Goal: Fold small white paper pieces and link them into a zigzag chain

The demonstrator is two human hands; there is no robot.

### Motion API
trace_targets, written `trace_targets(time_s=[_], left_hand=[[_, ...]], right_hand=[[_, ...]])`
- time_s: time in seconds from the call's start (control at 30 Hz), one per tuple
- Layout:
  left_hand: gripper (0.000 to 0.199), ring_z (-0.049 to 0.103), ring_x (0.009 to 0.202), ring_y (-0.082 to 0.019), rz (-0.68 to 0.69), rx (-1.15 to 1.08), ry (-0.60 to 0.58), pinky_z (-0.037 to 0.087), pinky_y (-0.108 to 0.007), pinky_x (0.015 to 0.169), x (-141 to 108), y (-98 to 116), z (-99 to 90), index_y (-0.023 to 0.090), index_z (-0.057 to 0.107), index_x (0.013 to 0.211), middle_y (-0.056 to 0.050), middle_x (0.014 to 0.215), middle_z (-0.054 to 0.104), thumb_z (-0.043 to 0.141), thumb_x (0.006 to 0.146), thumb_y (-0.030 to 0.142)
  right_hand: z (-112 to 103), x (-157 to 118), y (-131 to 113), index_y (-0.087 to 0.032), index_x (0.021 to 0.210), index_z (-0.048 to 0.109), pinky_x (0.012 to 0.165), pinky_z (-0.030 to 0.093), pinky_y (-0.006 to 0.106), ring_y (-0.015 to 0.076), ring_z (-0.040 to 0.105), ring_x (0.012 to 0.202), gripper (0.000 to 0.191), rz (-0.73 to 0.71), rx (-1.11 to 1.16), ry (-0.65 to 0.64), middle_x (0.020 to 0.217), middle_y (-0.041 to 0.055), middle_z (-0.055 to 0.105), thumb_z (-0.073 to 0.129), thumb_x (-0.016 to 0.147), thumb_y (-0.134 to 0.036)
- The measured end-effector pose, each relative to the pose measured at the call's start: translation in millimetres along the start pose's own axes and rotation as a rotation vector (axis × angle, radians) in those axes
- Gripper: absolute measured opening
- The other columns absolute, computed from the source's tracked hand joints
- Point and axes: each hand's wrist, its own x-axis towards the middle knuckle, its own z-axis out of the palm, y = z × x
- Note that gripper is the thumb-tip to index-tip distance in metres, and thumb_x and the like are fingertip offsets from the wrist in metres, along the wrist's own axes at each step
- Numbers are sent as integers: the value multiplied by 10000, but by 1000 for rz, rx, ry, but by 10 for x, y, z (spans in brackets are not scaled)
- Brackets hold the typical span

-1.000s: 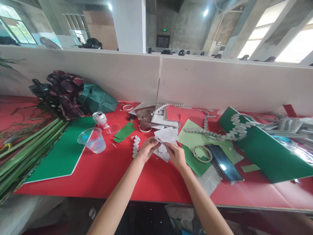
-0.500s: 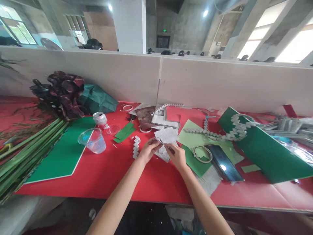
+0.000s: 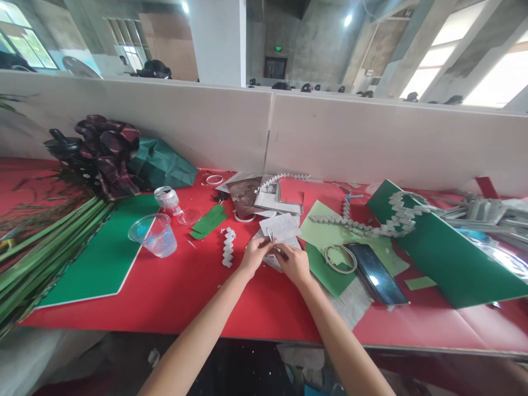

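My left hand [image 3: 256,255] and my right hand [image 3: 294,260] meet over the middle of the red table. Their fingertips pinch a small folded paper strip [image 3: 269,234], whose looped end sticks up above the left fingers. The rest of the strip is hidden by the fingers. Printed paper sheets [image 3: 284,226] lie behind and under the hands. A short zigzag chain of folded paper [image 3: 228,247] lies on the table to the left of my left hand. To the right of my right hand is a roll of tape [image 3: 340,259] on green paper [image 3: 324,269].
A clear plastic cup [image 3: 154,236] and a drink can [image 3: 167,201] stand at left, beside long green leaves [image 3: 61,258]. A dark phone [image 3: 381,275] lies at right. A longer folded-paper chain [image 3: 371,226] drapes over a standing green board [image 3: 441,247]. A white partition [image 3: 350,137] rises behind.
The paper strip has gone from lying slanted between both hands to showing an upright loop above the left fingers. My hands have drawn closer together and slightly lower.
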Motion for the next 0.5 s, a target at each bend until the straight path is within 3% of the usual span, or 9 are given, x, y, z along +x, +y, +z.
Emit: trace_targets(time_s=[0.17,0.3,0.37,0.5], left_hand=[[375,615,710,-169,59,123,0,492,-292,706,38,57,-71,134,700,921,-40,779,685,717,699,436],[336,581,670,-165,50,207,-179,448,-270,655,9,77,-73,127,701,866,-47,733,667,692,726,432],[314,568,675,-170,77,274,-282,428,-264,635,-34,78,-40,130,698,839,-51,746,664,655,759,430],[268,532,642,-164,179,478,-324,383,-250,589,-100,72,11,137,678,804,-33,712,639,589,805,389]], right_hand=[[-81,14,-21,-241,1046,647,556,389,216,122,564,546,240,119,254,-42,698,-5,663,494,867,-286],[-161,62,-34,-205,1089,578,626,455,247,161,596,729,277,275,615,71,879,46,652,492,855,-327],[-170,86,-20,-211,1140,530,668,478,268,187,602,845,336,309,784,65,1002,76,636,521,825,-326],[-140,99,22,-224,1108,499,569,455,249,161,579,710,337,376,957,13,867,40,610,528,776,-274]])
